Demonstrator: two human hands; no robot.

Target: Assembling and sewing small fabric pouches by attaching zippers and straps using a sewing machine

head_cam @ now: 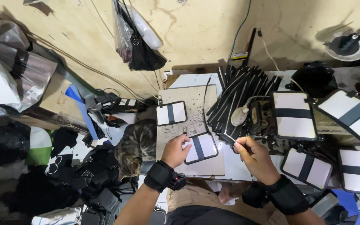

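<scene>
My left hand point(176, 151) rests on the left edge of a small white panel with a black centre stripe and black border point(203, 147), pinning it to a scuffed beige board point(192, 125). My right hand point(253, 156) is raised beside it, fingers pinched on the end of a thin black strap point(229, 137) that leads from a fanned pile of black straps point(240, 98). A second striped panel point(171, 113) lies farther back on the board. Both wrists wear black bands.
Several more white striped panels point(293, 115) lie at the right around a dark machine point(258, 116). A tabby cat point(136, 148) sits by the board's left edge. Black bags and fabric pieces point(84, 175) cover the floor at left. Plastic bags point(140, 37) hang on the wall.
</scene>
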